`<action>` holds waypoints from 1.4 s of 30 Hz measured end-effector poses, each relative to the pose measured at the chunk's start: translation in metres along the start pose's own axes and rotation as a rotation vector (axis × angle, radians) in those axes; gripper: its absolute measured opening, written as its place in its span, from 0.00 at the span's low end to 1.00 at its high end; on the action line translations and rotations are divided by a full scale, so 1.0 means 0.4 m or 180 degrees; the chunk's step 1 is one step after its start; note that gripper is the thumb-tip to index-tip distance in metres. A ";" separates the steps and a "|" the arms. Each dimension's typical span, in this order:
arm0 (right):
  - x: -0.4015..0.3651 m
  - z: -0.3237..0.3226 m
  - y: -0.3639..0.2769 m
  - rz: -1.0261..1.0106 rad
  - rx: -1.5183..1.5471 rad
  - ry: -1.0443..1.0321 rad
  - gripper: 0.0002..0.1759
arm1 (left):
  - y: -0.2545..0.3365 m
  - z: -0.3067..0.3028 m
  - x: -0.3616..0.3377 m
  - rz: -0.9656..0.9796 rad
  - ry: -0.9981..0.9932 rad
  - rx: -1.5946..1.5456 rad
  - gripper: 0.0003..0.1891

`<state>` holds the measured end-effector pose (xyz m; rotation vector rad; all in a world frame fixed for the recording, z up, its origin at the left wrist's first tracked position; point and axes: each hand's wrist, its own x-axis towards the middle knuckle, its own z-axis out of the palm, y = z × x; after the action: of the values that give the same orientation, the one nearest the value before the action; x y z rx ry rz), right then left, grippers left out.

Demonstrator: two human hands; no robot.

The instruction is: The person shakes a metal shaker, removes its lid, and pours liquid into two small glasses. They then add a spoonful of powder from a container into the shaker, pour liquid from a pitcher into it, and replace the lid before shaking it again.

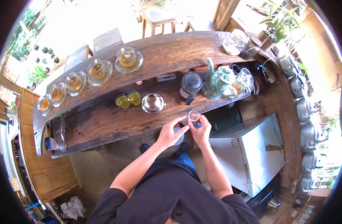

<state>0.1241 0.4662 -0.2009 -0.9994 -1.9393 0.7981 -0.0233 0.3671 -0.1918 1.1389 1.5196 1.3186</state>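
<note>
In front of my body, just off the lower counter's front edge, my right hand [201,129] is closed around a small clear cup [193,116]. My left hand [172,133] is beside it, fingers curled and closed near the cup. A pale, round-edged shape shows around its fingers, and I cannot make out what it is. On the lower counter [100,125] beyond my hands are a shiny metal bowl [153,103], two glasses of yellow-green liquid [128,99], a dark-lidded French press [190,86] and a green speckled enamel pot [217,83].
Several glass cups of amber drink [96,71] stand on saucers along the raised bar [167,47]. Glass jars [236,42] are at its right end. A white fridge-like box [249,153] stands to my right. Metal kettles [308,134] line the far right ledge.
</note>
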 end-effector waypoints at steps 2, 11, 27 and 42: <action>0.047 -0.047 0.059 0.0229 -0.0063 0.0101 0.15 | -0.014 0.070 0.055 0.0054 0.0238 0.0026 0.27; 0.200 -0.077 0.297 0.0077 0.0038 0.0056 0.15 | -0.075 0.201 0.199 -0.0220 0.1598 0.0231 0.30; 0.206 -0.023 0.397 0.0021 -0.0001 -0.0152 0.20 | -0.081 0.244 0.275 -0.0481 0.2320 0.0404 0.20; 0.076 0.085 0.145 -0.1203 0.0604 -0.0898 0.14 | -0.088 0.053 -0.018 0.0229 0.3583 0.1193 0.26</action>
<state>0.1042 0.5150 -0.2526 -0.4033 -2.1534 0.9156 -0.0052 0.3641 -0.2292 0.6249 2.6176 1.9211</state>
